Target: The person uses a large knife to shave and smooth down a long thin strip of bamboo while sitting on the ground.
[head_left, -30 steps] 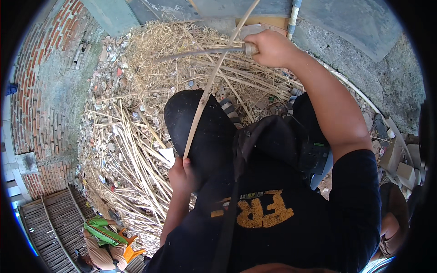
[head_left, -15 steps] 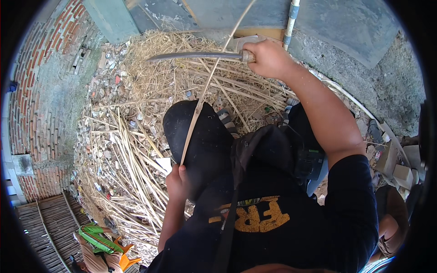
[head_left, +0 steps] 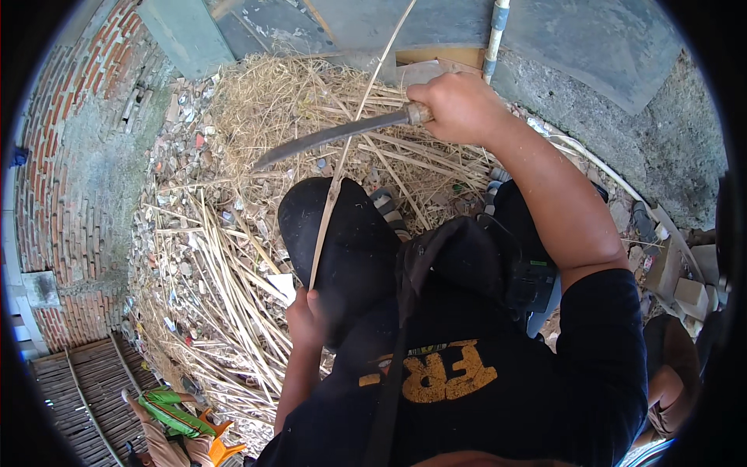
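Observation:
My right hand (head_left: 449,105) is wrapped round the short handle of a machete (head_left: 331,138), whose dark, slightly curved blade points left. A long, thin bamboo strip (head_left: 327,214) slants up and away from my lap, and the blade crosses it above my knee. Whether the edge touches the strip I cannot tell. The strip's near end is pinched in my left hand (head_left: 304,315), beside my thigh. Farther along, the strip lies over my dark-clothed knee (head_left: 299,210) and shows a knot there.
Split bamboo strips (head_left: 233,288) lie in a heap at left, over rubble. Beyond my knees are straw-like shavings (head_left: 264,109). A brick wall (head_left: 78,179) stands at left, a pipe (head_left: 496,39) at the back. People sit at lower left (head_left: 175,420) and lower right (head_left: 665,381).
The blade has tilted, its tip dropping toward my knee and its broad side now showing more. My right hand has shifted slightly; the strip's far end has swung a little left.

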A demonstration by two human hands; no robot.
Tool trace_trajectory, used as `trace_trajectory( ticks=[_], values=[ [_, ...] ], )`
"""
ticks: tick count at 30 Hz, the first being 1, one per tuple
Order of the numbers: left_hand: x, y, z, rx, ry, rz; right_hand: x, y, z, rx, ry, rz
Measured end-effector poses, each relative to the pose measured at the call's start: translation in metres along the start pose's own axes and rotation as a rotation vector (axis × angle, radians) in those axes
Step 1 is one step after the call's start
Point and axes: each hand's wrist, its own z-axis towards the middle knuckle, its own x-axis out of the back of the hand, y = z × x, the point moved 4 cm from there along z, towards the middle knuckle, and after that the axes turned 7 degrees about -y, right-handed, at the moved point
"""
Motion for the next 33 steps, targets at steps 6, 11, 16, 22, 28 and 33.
trace_trajectory(
  ticks=[6,11,16,22,28,33],
  values=[
    [0.001,0.006,0.004,0.01,0.012,0.074,-0.003,0.05,0.002,-0.15,0.149,0.089],
    [0.008,0.005,0.004,-0.025,-0.012,-0.015,0.01,-0.012,-0.005,0.031,0.029,0.006],
    [0.006,0.003,0.008,-0.017,-0.011,0.042,0.003,0.051,0.001,-0.203,0.132,0.095],
    [0.028,0.022,-0.002,0.051,-0.108,-0.054,0.008,0.02,-0.002,-0.141,-0.093,-0.004],
    [0.01,0.007,-0.01,-0.011,-0.121,0.053,-0.011,0.04,0.002,-0.193,0.061,0.073],
    [0.022,0.02,-0.006,0.048,-0.193,-0.017,-0.005,0.025,0.0,-0.106,0.021,0.012]
  ],
)
